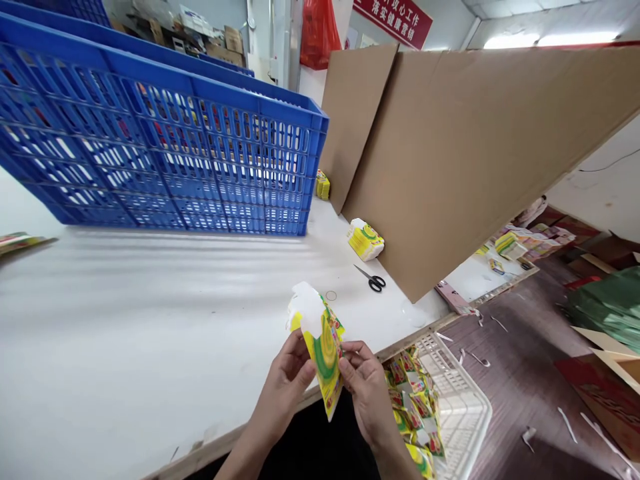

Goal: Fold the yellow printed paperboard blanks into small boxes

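Note:
Above the table's front edge, a yellow-and-green printed paper package (326, 350) with a white upper flap is held between both hands. My left hand (287, 380) grips its left side, thumb on the printed face. My right hand (366, 385) pinches the right edge with thumb and fingers. Beyond the package, a thin rubber band (331, 295) lies on the white table (165, 347). Black-handled scissors (373, 280) rest farther right. A stack of similar printed cards (366, 240) sits against the cardboard sheet.
A large blue plastic crate (200, 167) occupies the table's back left. Tall cardboard (465, 133) stands to the right, with another yellow stack (323, 185) behind. Below the edge, a white basket (477, 407) holds several printed packages (413, 400). An open box (607, 393) stands on the floor.

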The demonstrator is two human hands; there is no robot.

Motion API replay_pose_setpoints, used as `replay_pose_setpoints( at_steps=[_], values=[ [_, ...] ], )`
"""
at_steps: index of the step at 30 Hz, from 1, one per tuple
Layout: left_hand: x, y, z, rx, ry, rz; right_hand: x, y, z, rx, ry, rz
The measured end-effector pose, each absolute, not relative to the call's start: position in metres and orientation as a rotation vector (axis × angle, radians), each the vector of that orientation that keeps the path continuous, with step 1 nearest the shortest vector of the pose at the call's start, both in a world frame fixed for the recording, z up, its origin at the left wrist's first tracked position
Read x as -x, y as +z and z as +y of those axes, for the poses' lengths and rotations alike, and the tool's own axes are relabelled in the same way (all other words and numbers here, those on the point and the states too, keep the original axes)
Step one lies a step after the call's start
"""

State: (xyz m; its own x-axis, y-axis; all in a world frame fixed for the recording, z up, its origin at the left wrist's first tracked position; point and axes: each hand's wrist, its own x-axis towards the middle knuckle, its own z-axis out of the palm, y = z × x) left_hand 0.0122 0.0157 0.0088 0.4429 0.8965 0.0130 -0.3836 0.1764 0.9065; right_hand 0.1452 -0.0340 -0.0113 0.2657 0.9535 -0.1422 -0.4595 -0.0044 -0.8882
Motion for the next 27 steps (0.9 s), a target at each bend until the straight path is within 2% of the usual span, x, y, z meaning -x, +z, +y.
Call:
replay_pose_setpoints(
  at_steps=[7, 15, 27],
  values=[
    [-0.011, 0.011, 0.009, -0.996, 0.916, 0.562, -0.144, -0.009, -0.04, 1.02, 1.231, -0.722],
    [-0.013, 0.005, 0.007, -0.912, 0.966, 0.725, -0.144, -0.006, -0.045, 1.149, 1.203, -0.885],
    [-0.014, 0.006, 0.002, -1.153, 0.995, 0.948, -0.149, -0.008, -0.046, 1.469, 0.889, -1.136]
  ],
)
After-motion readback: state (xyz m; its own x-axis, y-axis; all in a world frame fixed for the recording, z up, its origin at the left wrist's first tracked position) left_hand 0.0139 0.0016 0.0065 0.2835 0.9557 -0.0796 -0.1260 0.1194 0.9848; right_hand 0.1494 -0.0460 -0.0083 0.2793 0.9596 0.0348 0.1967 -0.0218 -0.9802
